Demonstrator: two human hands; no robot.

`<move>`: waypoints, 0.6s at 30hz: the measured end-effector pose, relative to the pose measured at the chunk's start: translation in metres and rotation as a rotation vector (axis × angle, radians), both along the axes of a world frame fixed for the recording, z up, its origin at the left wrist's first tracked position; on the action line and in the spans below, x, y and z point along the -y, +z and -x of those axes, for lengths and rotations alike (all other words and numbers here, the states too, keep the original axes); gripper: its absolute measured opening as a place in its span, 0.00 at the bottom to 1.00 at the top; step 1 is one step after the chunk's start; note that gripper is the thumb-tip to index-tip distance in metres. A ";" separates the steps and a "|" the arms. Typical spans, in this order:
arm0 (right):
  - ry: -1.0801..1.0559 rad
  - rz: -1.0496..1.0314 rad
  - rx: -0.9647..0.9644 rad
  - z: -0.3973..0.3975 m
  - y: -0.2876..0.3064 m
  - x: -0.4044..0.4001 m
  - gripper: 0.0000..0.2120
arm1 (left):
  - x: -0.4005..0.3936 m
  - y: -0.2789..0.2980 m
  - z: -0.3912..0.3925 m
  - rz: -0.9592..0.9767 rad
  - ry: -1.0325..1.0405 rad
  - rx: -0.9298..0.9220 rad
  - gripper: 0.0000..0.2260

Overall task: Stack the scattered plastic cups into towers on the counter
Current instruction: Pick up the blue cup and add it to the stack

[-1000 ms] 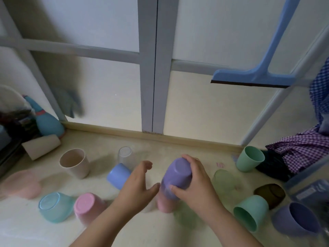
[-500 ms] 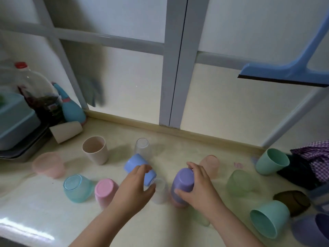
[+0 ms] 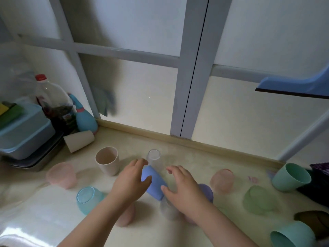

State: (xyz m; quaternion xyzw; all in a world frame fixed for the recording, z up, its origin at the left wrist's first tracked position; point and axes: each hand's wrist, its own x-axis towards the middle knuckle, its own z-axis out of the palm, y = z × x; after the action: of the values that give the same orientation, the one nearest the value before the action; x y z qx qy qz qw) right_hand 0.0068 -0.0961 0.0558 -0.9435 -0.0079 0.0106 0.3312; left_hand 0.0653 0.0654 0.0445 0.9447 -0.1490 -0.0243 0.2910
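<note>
My left hand (image 3: 130, 180) grips a blue cup (image 3: 154, 184), held tilted just above the counter, thumb across its near side. My right hand (image 3: 183, 188) hovers beside it with fingers spread, holding nothing. Behind that hand an upside-down purple cup (image 3: 207, 192) sits on another cup. Several cups lie scattered: a beige one (image 3: 106, 162) upright, a clear one (image 3: 154, 156), a pink translucent one (image 3: 61, 174), a teal one (image 3: 89, 197), a peach one (image 3: 222, 179), a green one (image 3: 258, 199) and a mint one (image 3: 290, 177). A pink cup (image 3: 127, 217) is partly hidden under my left forearm.
A blue lidded box (image 3: 23, 129) on a metal tray, a bottle (image 3: 51, 102) and a blue sprayer (image 3: 85, 121) crowd the left. A white cup (image 3: 78, 141) lies by them. A blue squeegee (image 3: 293, 84) hangs at upper right. Dark cloth (image 3: 318, 184) lies at the right edge.
My right hand has let go of the purple cup and opened. My left hand has reached the blue cup and taken hold of it. The view has swung left.
</note>
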 end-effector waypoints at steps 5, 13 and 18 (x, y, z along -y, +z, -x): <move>0.005 0.044 -0.073 -0.018 -0.014 -0.009 0.25 | -0.008 -0.019 -0.028 -0.211 -0.025 -0.113 0.17; -0.037 0.071 -0.128 -0.031 -0.025 -0.007 0.26 | 0.000 -0.045 -0.060 -0.310 -0.117 -0.360 0.03; -0.060 0.040 -0.123 -0.028 -0.024 -0.004 0.26 | 0.001 -0.039 -0.059 -0.210 -0.083 -0.361 0.14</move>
State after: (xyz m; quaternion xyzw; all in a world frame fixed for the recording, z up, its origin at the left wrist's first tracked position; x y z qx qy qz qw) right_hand 0.0347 -0.0921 0.0321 -0.9472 0.0412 0.0590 0.3125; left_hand 0.1246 0.0645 0.0056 0.9432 -0.1299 -0.2207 0.2116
